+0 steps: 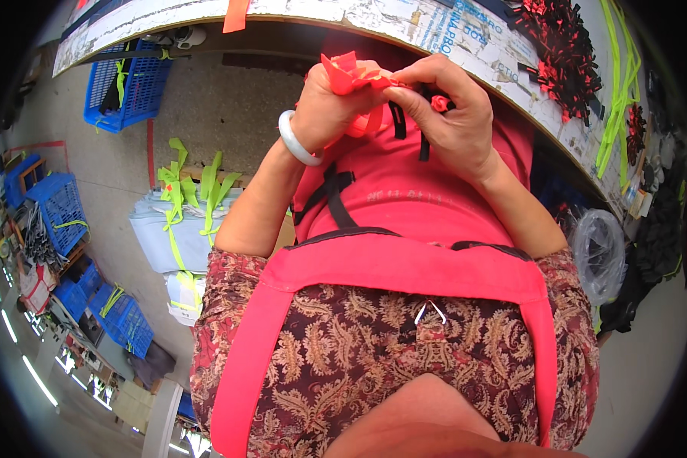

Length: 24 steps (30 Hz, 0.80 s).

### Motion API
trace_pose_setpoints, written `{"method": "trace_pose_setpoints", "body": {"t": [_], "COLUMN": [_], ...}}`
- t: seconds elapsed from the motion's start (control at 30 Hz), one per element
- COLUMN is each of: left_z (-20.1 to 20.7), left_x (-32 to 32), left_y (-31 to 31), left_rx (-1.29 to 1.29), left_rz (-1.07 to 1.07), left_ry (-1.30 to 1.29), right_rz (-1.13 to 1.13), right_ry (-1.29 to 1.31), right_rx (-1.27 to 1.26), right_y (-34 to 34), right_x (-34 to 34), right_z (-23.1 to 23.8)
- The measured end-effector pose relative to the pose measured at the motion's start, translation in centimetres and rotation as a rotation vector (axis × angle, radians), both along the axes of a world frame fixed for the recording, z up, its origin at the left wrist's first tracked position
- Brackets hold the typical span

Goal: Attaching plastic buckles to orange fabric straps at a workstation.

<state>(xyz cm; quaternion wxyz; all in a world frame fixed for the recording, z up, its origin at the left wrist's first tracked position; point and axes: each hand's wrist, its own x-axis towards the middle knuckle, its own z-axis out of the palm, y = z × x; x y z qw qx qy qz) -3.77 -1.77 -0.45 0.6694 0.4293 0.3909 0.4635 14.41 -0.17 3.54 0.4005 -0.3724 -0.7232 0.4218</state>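
Bright orange-red fabric strips [351, 75] are bunched in my left hand [322, 107], whose fingers are wrapped round them above my lap. My right hand [464, 114] meets it from the right, thumb and forefinger pinched on the end of the same strips. A small red and black piece [440, 102] shows by the right palm; whether that hand grips it is hard to tell. Dark strips [398, 120] hang just below the hands, in front of my red apron [404, 191]. A pale bangle [298, 140] circles my left wrist.
Beyond my hands runs a worn white table edge [343, 19], with an orange strip [237, 14] hanging over it. At the right lie a red-black tassel pile [561, 57] and yellow-green strips [617, 91]. A blue crate [126, 88] and tied pale stacks [156, 237] stand left.
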Motion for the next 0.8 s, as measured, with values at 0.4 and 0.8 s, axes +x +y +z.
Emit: {"method": "trace_pose_setpoints", "body": {"t": [0.4,0.8], "left_z": [0.1,0.5], "left_x": [0.1,0.9], "left_y": [-0.1,-0.2], "left_rx": [0.069,-0.077], "left_rz": [-0.052,0.039], "left_ry": [0.046,0.023], "right_rz": [-0.02,-0.052], "right_ry": [-0.016,-0.007], "right_rx": [-0.055,-0.243], "right_y": [-0.2,-0.3], "right_x": [0.1,0.4], "right_z": [0.0,-0.2]}}
